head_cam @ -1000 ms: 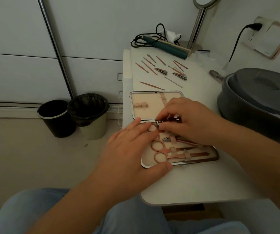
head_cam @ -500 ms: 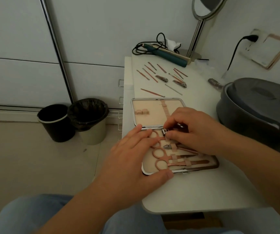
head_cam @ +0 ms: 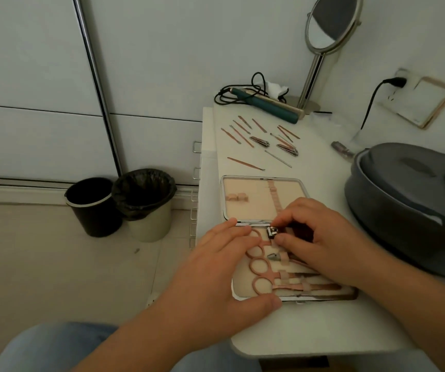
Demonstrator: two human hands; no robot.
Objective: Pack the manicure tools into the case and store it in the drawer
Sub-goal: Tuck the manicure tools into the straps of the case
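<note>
Case (head_cam: 245, 189) lies flush along table edge (head_cam: 210, 167).

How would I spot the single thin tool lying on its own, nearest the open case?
Start at the open case on the white table. Just beyond its far edge lies one slim rose-gold stick, pointing slantwise. Unlike the cluster of tools farther back, it lies alone, left of a silver-coloured pin.

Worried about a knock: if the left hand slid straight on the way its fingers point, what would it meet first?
Probably the right hand pinching the nail clipper; the left hand points across the case towards it.
</note>
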